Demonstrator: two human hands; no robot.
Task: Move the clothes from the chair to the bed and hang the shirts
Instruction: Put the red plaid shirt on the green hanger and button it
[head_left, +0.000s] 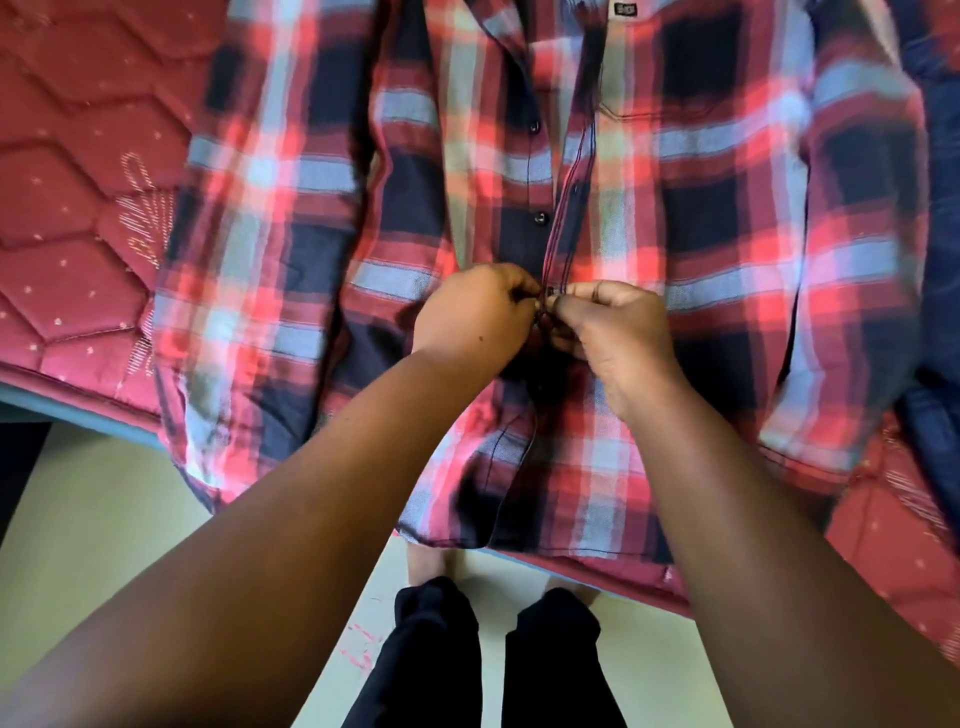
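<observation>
A red, navy and light-blue plaid shirt (675, 218) lies spread front-up on the bed (78, 208), its hem hanging over the near edge. My left hand (472, 312) pinches the left side of the button placket at mid-chest. My right hand (613, 332) pinches the right side of the placket right against it, fingertips meeting at a button. Two dark buttons above the hands sit undone on the open placket. The collar label shows at the top of the view.
The bed has a red quilted cover with a hexagon pattern. A dark blue garment (940, 260) lies on the bed at the right edge. Below the bed edge is pale floor (104, 519), with my dark trouser legs (441, 649) and feet.
</observation>
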